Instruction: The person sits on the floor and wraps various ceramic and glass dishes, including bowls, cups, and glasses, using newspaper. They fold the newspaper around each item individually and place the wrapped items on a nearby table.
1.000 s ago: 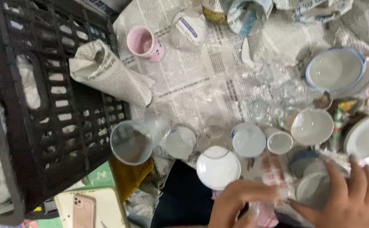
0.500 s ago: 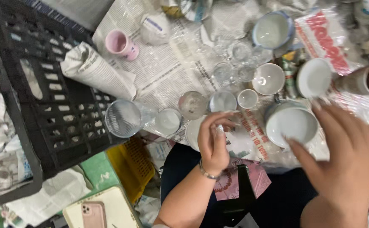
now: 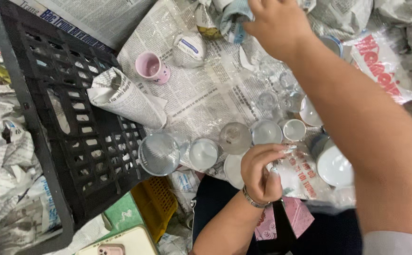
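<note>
The left hand is low in the middle of the frame. Its fingers are curled around a small clear glass, pinching it at the rim. The glass is hard to see because it is see-through. It sits just below a row of cups on the newspaper.

The right hand is at the top of the frame, with its arm running down to the lower right corner. Its fingers are closed on a paper-wrapped bundle at the top edge.

The row in the middle has a big glass lying on its side, a short glass, a round glass lid, a white cup and a small white cup. A white bowl sits to the right of the left hand, partly under the right arm.

A pink cup stands in the upper middle of the frame. A rolled newspaper parcel lies on the edge of a black crate at the left. A phone peeks in at the bottom edge.
</note>
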